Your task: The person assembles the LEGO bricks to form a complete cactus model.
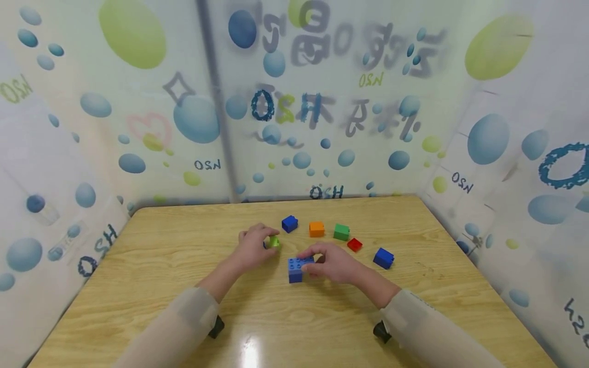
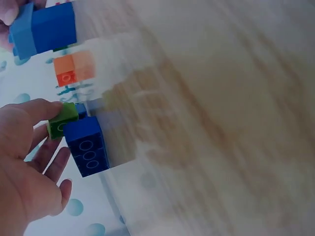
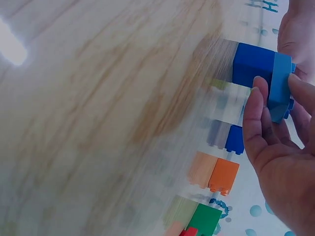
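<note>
My left hand [image 1: 254,249] pinches a small lime green brick [image 1: 274,242]. In the left wrist view a dark blue brick [image 2: 86,147] stands right beside the green one; from the head it is mostly hidden behind the hand. My right hand [image 1: 335,264] grips a light blue studded brick [image 3: 280,86] between thumb and fingers. That brick sits on top of a darker blue brick [image 3: 252,64], and the two form a stack in front of me, to the right of the left hand.
Behind the hands lie a blue brick [image 1: 290,224], an orange brick [image 1: 316,229], a green brick [image 1: 341,232] and a flat red piece [image 1: 355,245]. Another blue brick [image 1: 384,258] lies to the right. Patterned curtains [image 1: 285,153] enclose the wooden table [image 1: 285,327].
</note>
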Action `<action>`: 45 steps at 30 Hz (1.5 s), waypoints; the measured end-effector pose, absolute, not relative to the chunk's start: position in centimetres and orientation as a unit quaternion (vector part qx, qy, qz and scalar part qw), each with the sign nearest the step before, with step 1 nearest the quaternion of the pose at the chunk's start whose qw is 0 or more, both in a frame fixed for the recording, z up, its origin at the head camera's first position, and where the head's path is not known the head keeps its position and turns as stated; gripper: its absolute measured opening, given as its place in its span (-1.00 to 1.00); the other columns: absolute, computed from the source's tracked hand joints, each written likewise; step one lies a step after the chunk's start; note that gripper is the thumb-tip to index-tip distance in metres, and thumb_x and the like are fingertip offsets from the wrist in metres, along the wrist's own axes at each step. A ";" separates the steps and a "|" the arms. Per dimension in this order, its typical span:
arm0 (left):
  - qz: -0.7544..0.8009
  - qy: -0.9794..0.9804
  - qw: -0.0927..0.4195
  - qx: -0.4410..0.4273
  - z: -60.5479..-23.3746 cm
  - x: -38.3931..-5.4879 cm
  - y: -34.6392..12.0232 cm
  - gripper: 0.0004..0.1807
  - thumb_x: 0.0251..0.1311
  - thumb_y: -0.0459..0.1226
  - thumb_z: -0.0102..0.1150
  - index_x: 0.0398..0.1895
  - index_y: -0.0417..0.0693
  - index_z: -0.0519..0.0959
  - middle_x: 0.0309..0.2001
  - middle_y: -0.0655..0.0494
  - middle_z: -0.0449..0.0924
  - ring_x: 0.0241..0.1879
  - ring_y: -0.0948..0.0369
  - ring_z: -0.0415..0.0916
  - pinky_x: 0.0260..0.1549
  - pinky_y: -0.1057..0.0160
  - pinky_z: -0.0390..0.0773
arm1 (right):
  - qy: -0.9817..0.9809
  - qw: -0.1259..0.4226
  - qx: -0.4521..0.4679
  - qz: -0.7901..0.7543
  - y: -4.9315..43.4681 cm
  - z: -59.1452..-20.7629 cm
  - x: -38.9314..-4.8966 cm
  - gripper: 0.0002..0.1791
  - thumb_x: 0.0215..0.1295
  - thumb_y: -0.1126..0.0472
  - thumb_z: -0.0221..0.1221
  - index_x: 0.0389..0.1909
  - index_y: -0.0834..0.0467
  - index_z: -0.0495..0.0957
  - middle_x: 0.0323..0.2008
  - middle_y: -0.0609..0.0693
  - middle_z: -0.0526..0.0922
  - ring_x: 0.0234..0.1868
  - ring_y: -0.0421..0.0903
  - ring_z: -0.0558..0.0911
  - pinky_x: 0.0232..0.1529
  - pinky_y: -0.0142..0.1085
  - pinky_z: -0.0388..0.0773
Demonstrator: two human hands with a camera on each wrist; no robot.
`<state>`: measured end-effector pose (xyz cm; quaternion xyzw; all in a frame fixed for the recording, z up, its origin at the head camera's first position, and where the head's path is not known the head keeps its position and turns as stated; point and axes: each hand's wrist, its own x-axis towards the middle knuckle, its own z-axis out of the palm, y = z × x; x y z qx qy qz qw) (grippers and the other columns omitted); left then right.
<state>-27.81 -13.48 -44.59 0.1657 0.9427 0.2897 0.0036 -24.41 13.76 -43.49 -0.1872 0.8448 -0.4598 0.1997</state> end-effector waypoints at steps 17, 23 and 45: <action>0.452 0.881 -0.004 0.139 -43.1 -25.9 -14.2 -0.55 0.39 -0.33 0.43 0.31 -0.19 0.64 0.17 -0.13 0.63 0.13 -0.07 0.66 0.07 0.05 0.76 | 0.849 0.184 -0.211 -0.448 14.3 -43.7 -24.4 -0.66 0.58 0.06 0.35 0.28 -0.02 0.68 0.23 0.01 0.70 -0.09 -0.12 0.78 0.03 -0.22 0.77; 0.491 0.861 0.016 0.132 -43.2 -25.4 -14.4 -0.53 0.39 -0.37 0.43 0.33 -0.24 0.61 0.17 -0.10 0.67 0.10 0.04 0.68 0.10 0.08 0.78 | 0.840 0.188 -0.193 -0.471 14.3 -43.7 -24.3 -0.72 0.56 0.09 0.37 0.18 0.03 0.68 0.15 0.04 0.69 -0.12 -0.09 0.79 0.00 -0.21 0.79; 0.514 0.835 0.077 0.181 -43.3 -23.0 -13.1 -0.63 0.42 -0.27 0.45 0.25 -0.02 0.70 0.13 0.06 0.78 0.16 0.09 0.69 0.11 0.20 0.69 | 0.837 0.187 -0.185 -0.481 14.0 -43.9 -24.3 -0.71 0.53 0.10 0.39 0.17 0.06 0.69 0.09 0.02 0.70 -0.18 -0.08 0.79 -0.07 -0.23 0.79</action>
